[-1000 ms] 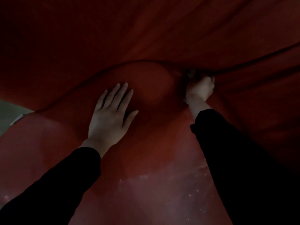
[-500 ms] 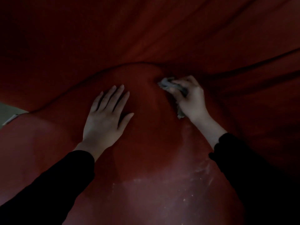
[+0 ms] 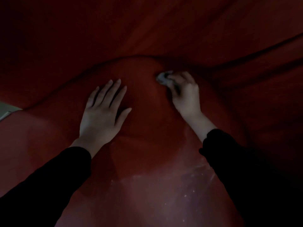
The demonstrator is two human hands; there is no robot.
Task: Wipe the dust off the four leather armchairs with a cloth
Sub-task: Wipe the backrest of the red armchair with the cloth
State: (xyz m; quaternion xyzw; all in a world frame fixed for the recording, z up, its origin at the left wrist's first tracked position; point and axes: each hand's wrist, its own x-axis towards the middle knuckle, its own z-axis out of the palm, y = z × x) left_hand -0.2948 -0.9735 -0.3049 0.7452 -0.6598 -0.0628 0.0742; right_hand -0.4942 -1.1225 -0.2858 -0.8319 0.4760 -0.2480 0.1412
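Observation:
A dark red leather armchair fills almost the whole head view, seen from very close in dim light. My left hand lies flat on the seat cushion, fingers spread, holding nothing. My right hand presses a small grey cloth against the leather near the curved seam where the seat meets the back. Only the cloth's tip shows past my fingers; the rest is hidden under the hand. Both arms wear black sleeves.
Pale dust specks and streaks mark the front of the seat near me. Deep folds and a dark seam run across the backrest at upper right. A sliver of grey floor shows at the left edge.
My right hand with the cloth came out of the seam crease and slid left and toward me along the seat. My left hand stayed flat in nearly the same place.

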